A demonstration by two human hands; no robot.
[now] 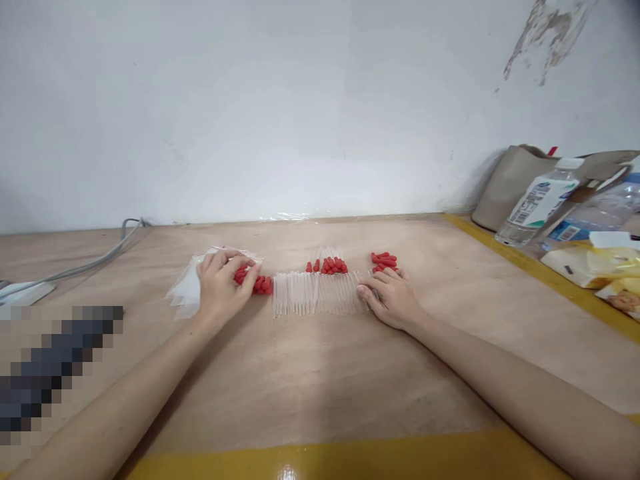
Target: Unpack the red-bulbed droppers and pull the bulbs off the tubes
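My left hand (223,283) curls over a pile of red rubber bulbs (263,285), thumb and fingertips closed around some of them. To its right, thin clear tubes (320,293) lie side by side in a long row on the table. At the right end of that row is my right hand (390,297), its thumb and index finger pinched together at the last tubes. What exactly sits between those fingertips is hidden. A middle cluster of red bulbs (334,265) lies just behind the tubes. Another small group of red bulbs (384,259) is behind my right hand.
Clear plastic bags (187,287) lie under and beside my left hand. A grey cable (107,257) runs along the left. At the right stand a water bottle (540,203), a beige bag (507,183) and snack packets (575,263). Yellow tape (545,270) marks the table.
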